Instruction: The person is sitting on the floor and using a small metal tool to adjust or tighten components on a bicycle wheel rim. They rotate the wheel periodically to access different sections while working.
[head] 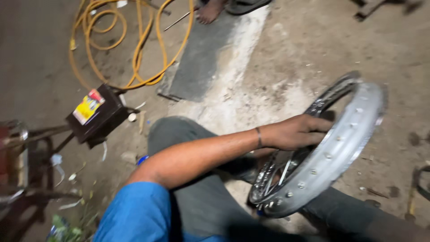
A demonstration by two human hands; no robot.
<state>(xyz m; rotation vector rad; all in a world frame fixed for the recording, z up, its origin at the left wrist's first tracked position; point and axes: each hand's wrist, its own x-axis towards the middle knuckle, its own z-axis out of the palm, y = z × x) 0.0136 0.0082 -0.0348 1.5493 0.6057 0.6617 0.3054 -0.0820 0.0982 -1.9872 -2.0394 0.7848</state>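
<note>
Blue sleeve [134, 215] and grey trouser legs [201, 197] fill the near edge of the head view; the person sits low on the concrete floor [286, 54] with knees raised.

Head view, findings:

- One arm crosses from lower left to right, a thin band at the wrist. From the shoulder position it reads as the left hand [298, 131]. It is partly closed, with the fingers curled over the inner edge of a wheel rim [340, 148], gripping it near the upper part of the hoop.
- Right hand — not in view.
- Wheel rim: a silver spoked hoop, held tilted on edge, its lower arc resting against the person's leg and its upper arc pointing up and away to the right. The outer band with its row of spoke nipples faces the camera; a few spokes [280, 172] show inside the lower arc.
- Key relation: the rim lies to the right of the body and just beyond the hand, its plane leaning away from the person — the hand is on the near, inner side.

Surroundings: a dark box-shaped battery [96, 114] with a yellow and red label lies to the left, well apart from the rim. Coiled yellow hose [134, 40] lies beyond it. Another person's bare foot [209, 11] shows at the top edge.
</note>
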